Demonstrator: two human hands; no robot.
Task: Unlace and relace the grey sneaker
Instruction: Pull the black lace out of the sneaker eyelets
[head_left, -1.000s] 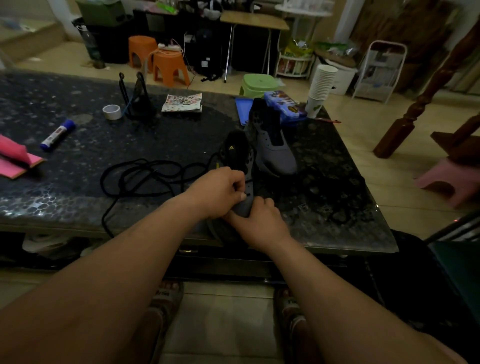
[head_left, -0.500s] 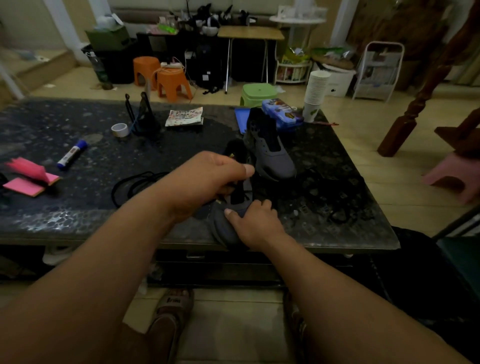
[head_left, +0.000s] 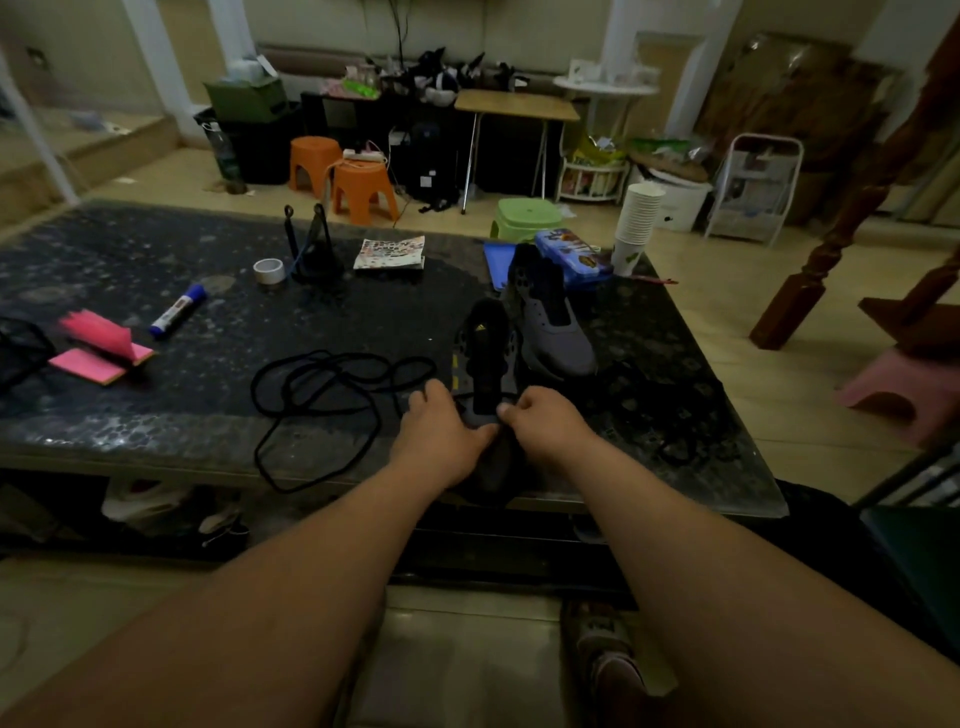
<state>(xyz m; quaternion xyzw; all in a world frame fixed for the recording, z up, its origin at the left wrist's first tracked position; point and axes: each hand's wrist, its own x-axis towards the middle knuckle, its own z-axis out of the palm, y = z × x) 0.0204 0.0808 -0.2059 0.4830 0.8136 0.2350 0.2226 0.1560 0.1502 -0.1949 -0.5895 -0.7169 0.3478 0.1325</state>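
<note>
Hands both down at the near end of the sneaker (head_left: 480, 418), curled and working. Left hand (head_left: 439, 434) closed against the sneaker's left flank, where the lace (head_left: 332, 387) runs in under its fingers; I read it as gripping the lace. Right hand (head_left: 545, 423) pinching thumb to forefinger on the sneaker's right edge, by the lowest eyelets (head_left: 514, 345); whether a lace tip sits in that pinch is too small to tell. Table (head_left: 156, 415) dark and speckled. Sneaker lies at its near edge, toe toward me and poking over the rim, heel away, between my two hands. Other sneaker (head_left: 558, 340) sits just behind and to the right, close against it; cannot tell if they touch. Lace is a loose black heap on the table left of the sneaker, nearly all of it outside the shoe, one loop drooping over the near edge. Dim tangle (head_left: 685, 447) right of the sneakers, possibly a second lace; too dark to be sure. Tongue (head_left: 485, 353) black and fully exposed, no crossings over it, save what looks like one thin dark line across its base between my hands. Judgement: unlacing done. Relacing is at the very start, at most the first bar through the bottom pair of eyelets. Left to do: even the two ends, then every crossing up to the collar, then tie off.
</note>
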